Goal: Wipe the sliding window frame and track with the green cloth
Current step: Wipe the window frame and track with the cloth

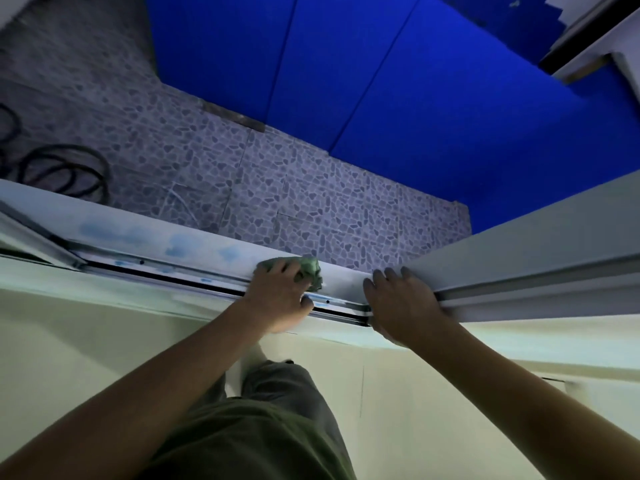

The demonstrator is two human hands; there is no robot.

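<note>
At the far left of the frame, black hose coils (62, 171) lie on the pebble-pattern floor (311, 202) beyond the sill. The metal track (166, 270) runs from lower left toward centre. At centre, the left hand (277, 292) is closed over the green cloth (308, 271), which bunches out from under the fingers on the white frame ledge (156, 237), just above the track. Right of it, the right hand (398, 306) lies flat and spread, holding nothing, against the end of the sliding window sash (536, 271).
</note>
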